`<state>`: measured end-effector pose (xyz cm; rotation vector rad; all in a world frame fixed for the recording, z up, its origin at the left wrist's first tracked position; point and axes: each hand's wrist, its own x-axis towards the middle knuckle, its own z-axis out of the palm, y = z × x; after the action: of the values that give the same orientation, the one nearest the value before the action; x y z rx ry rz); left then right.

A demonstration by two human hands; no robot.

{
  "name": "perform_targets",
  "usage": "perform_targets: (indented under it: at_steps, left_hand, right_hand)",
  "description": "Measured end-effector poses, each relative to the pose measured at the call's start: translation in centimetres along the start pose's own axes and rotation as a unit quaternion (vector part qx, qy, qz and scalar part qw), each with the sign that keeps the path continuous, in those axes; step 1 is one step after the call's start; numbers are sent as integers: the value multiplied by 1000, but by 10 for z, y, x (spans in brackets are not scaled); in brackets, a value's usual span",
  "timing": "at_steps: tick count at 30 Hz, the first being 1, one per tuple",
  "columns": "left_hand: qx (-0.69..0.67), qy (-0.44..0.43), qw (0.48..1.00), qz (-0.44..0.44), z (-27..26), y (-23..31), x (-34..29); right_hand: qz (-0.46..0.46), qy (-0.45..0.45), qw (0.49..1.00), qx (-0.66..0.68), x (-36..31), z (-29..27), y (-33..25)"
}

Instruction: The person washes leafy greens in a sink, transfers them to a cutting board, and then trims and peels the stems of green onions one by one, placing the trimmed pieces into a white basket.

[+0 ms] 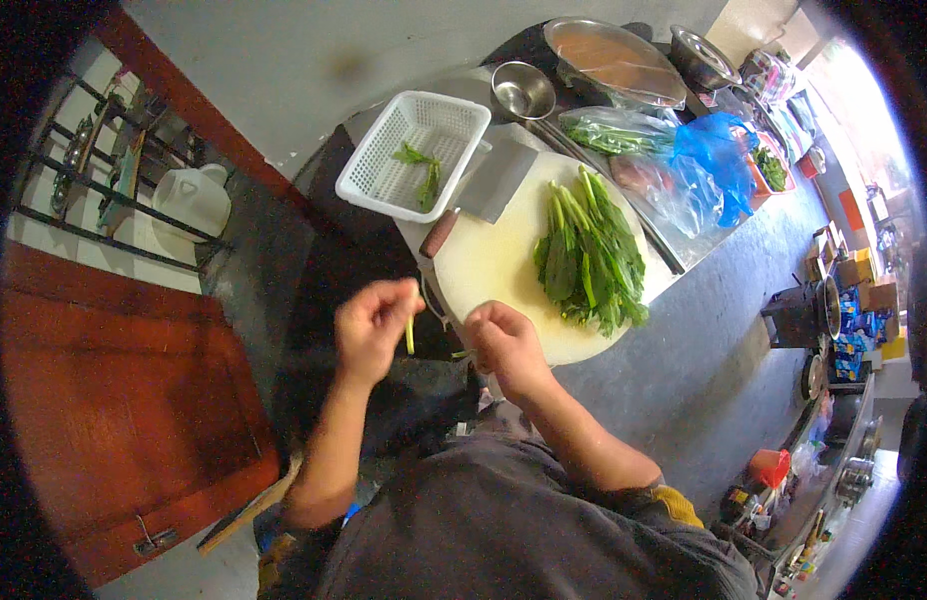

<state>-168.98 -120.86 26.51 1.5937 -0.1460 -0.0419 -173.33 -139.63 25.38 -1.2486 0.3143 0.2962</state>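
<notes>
My left hand pinches a thin pale-green vegetable stem that hangs down just off the board's near left edge. Close by, my right hand is closed over the near edge, with a small greenish bit showing at its fingertips; what it grips is mostly hidden. A bunch of leafy greens lies on the right of the round white cutting board. Across the board's far left rests a cleaver, its brown handle towards me. Beyond it, a white plastic basket holds a few leafy pieces.
Behind the board stand a small metal bowl and a large plastic-covered basin. Bagged greens and a blue plastic bag lie at far right. A red-brown wooden door or panel is at left.
</notes>
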Motion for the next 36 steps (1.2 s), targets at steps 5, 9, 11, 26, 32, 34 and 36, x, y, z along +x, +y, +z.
perform_targets:
  at_steps: [5, 9, 11, 26, 32, 34, 36]
  left_hand:
    - [154, 34, 984, 82, -12, -50, 158]
    - [362, -8, 930, 61, -21, -76, 237]
    - [112, 73, 990, 45, -20, -83, 220]
    - [-110, 514, 814, -249, -125, -140, -486]
    - [-193, 730, 606, -251, -76, -104, -626]
    - [-213, 748, 580, -241, -68, -97, -646]
    - [-213, 759, 576, -215, -73, -93, -660]
  right_hand:
    - [110, 113, 986, 56, 5, -52, 16]
    - [159, 149, 971, 101, 0, -80, 26]
    - [147, 140, 976, 84, 3, -79, 28]
    - [-151, -509, 782, -327, -22, 240, 331]
    - [366, -506, 733, -269, -263, 485, 474]
    - [408, -495, 733, -227, -295, 519, 495]
    - [425, -494, 734, -194, -305, 541, 511]
